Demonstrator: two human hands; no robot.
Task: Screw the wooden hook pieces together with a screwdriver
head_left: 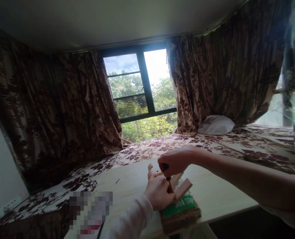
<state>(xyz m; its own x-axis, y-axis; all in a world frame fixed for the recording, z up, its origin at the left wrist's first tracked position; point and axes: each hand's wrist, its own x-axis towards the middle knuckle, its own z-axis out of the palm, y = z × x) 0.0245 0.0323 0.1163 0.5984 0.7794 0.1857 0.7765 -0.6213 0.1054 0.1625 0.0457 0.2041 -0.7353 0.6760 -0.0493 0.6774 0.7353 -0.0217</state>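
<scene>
My right hand [177,160] is wrapped round the dark handle of what looks like a screwdriver [170,183], its shaft pointing down. Beneath it, my left hand [159,192] presses on a light wooden strip [185,188], fingers closed round the part where the tool's tip goes. The tip itself is hidden by the fingers. More pale wood shows behind the hands. All this rests over a green and white printed packet [179,205] lying on a brown block [184,219] near the table's front edge.
On the pale table [129,191] lies a small dark screw or nail [117,181], with tiny specks farther back. A blurred-out patch [91,212] covers something at front left. Beyond are a flower-patterned cloth ledge [147,148], a white plastic bag [217,125] and curtains [187,93] beside a window.
</scene>
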